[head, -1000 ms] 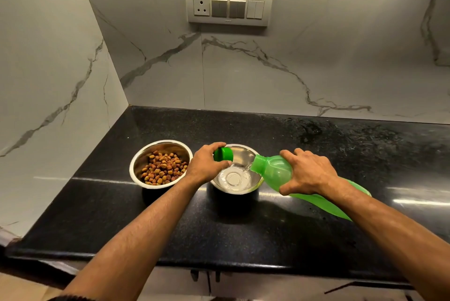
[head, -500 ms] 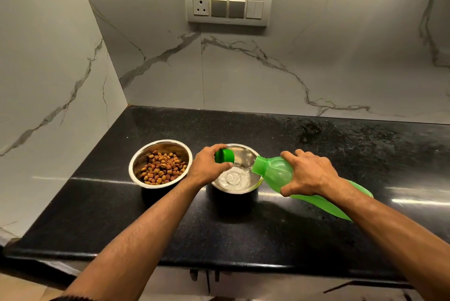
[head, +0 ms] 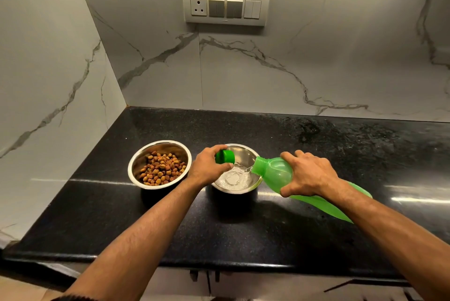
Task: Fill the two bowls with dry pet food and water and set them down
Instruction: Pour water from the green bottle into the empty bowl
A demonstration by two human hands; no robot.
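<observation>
Little has shifted in the last second beyond water gathering in the right-hand steel bowl (head: 246, 154). On the black counter (head: 316, 144), the left steel bowl (head: 146, 154) sits heaped with kibble (head: 162, 168). Beside it the left hand (head: 207, 166) pinches the green cap (head: 225, 156) over the water bowl's rim. The right hand (head: 308, 174) grips the tilted green bottle (head: 275, 172), its mouth pouring water (head: 235, 177) into that bowl.

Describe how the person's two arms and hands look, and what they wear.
Both forearms are bare, with no watch, bracelet or glove showing. The left hand and the right hand are bare too, and no ring shows on any finger in view. A strip of dark fabric, perhaps a sleeve edge, shows at the bottom of the frame on the left arm.
</observation>
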